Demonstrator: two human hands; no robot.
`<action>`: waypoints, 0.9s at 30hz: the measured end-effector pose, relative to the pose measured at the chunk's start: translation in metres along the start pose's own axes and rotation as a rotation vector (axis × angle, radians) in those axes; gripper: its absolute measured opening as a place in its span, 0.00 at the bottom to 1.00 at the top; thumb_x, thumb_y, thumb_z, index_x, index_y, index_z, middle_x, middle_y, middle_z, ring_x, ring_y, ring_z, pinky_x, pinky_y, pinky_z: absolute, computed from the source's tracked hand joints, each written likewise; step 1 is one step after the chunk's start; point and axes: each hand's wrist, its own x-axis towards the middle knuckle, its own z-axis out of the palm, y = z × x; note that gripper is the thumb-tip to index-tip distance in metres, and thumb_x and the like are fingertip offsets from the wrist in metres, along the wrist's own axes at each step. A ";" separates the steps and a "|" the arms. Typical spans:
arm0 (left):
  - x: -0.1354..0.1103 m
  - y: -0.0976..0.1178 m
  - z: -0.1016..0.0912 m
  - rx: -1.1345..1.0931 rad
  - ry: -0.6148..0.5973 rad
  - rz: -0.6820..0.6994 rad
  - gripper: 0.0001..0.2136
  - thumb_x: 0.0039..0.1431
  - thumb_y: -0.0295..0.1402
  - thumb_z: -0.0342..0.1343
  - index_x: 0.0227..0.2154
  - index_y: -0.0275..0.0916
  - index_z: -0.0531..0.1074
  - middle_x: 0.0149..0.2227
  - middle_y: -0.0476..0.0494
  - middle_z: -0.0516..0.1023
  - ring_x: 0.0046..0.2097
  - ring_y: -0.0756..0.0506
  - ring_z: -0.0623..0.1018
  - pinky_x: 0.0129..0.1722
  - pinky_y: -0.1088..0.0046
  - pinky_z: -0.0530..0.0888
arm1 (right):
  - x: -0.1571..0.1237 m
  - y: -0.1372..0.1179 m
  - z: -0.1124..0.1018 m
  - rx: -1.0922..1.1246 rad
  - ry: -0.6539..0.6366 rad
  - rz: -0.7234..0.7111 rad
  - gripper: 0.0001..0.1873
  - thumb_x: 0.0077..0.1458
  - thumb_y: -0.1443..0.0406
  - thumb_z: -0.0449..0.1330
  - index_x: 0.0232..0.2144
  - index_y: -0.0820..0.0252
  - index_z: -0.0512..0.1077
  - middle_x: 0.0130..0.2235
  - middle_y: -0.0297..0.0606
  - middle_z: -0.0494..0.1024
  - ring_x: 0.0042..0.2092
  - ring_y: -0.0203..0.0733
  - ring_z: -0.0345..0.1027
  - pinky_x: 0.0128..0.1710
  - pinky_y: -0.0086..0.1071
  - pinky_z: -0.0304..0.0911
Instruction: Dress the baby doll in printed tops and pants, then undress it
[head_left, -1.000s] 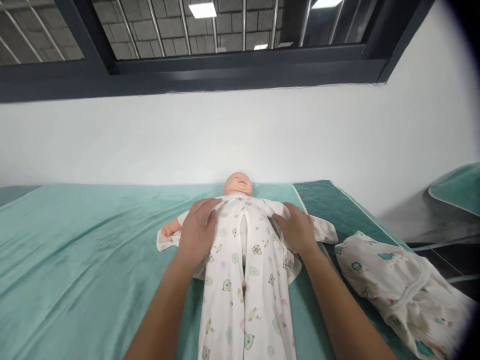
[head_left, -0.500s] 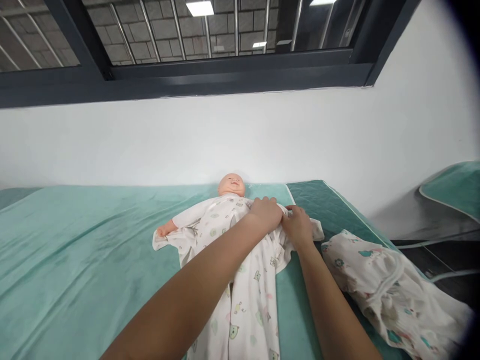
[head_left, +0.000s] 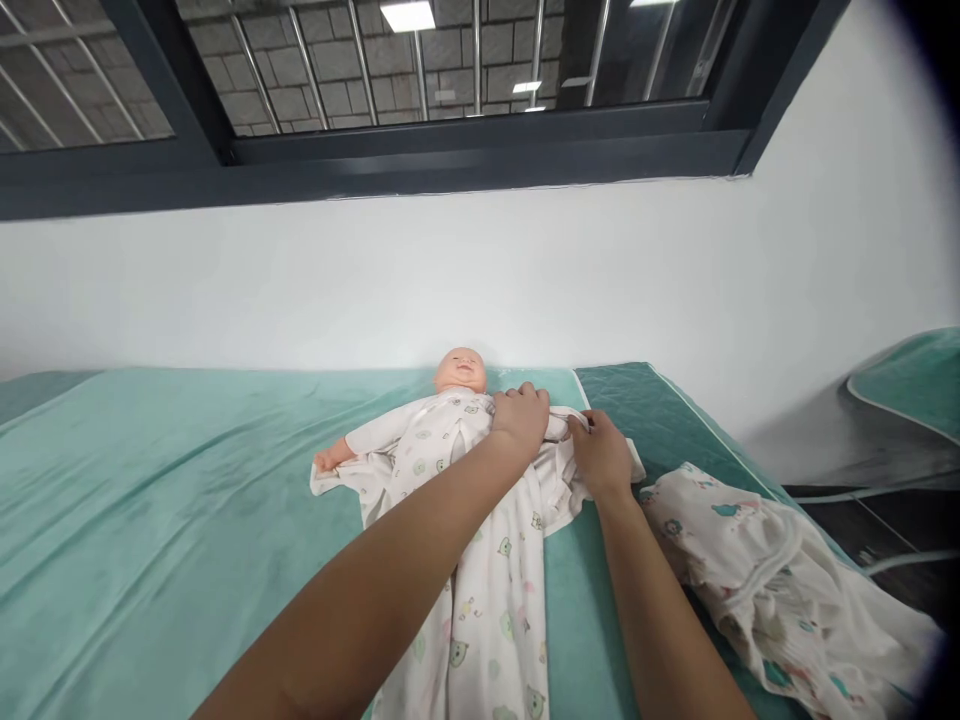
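A baby doll (head_left: 460,370) lies face up on the bed, its head towards the wall. It wears a white printed baby romper (head_left: 495,600), whose long legs spread towards me. One doll hand (head_left: 334,456) pokes out past the wide sleeve on the left side. My left hand (head_left: 523,415) is closed on the romper at the doll's shoulder on the right side, fingers curled over the cloth. Just right of it, my right hand (head_left: 602,450) pinches the bunched sleeve. The doll's arm on that side is mostly hidden by cloth and my hands.
A crumpled white printed garment (head_left: 780,590) with a pale tie lies at the right. Green sheeting (head_left: 187,520) covers the bed, with a darker quilted part (head_left: 626,400) at the right. Behind stands a white wall (head_left: 337,285) below a barred window (head_left: 450,150).
My left hand has shifted slightly left, towards the doll's chest, widening the gap between my hands. More of the sleeve cloth shows there. My right hand stays at the sleeve.
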 end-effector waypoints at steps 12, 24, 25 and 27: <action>0.003 0.000 0.006 0.008 -0.084 0.242 0.14 0.63 0.29 0.46 0.49 0.38 0.70 0.49 0.36 0.73 0.51 0.37 0.72 0.48 0.53 0.66 | 0.004 0.003 0.005 0.096 -0.041 -0.008 0.13 0.57 0.58 0.53 0.39 0.57 0.73 0.37 0.41 0.79 0.40 0.48 0.70 0.37 0.33 0.57; -0.006 -0.024 -0.025 0.064 -0.045 0.252 0.15 0.63 0.24 0.43 0.48 0.34 0.69 0.50 0.33 0.71 0.50 0.36 0.71 0.44 0.55 0.69 | 0.006 0.009 0.000 0.264 0.014 -0.024 0.17 0.56 0.56 0.50 0.40 0.60 0.71 0.36 0.42 0.77 0.38 0.46 0.68 0.38 0.34 0.59; -0.007 -0.026 -0.025 0.067 -0.037 0.251 0.14 0.63 0.24 0.43 0.48 0.34 0.69 0.50 0.33 0.71 0.51 0.36 0.71 0.44 0.55 0.69 | 0.006 0.010 -0.001 0.279 0.021 -0.024 0.17 0.55 0.56 0.51 0.40 0.61 0.71 0.36 0.42 0.77 0.38 0.46 0.67 0.38 0.34 0.59; -0.009 -0.031 -0.026 0.070 -0.029 0.250 0.13 0.63 0.24 0.45 0.48 0.34 0.69 0.50 0.33 0.71 0.51 0.36 0.71 0.44 0.54 0.69 | 0.007 0.012 -0.002 0.307 0.032 -0.020 0.18 0.54 0.56 0.51 0.39 0.61 0.71 0.35 0.43 0.77 0.37 0.46 0.67 0.38 0.35 0.59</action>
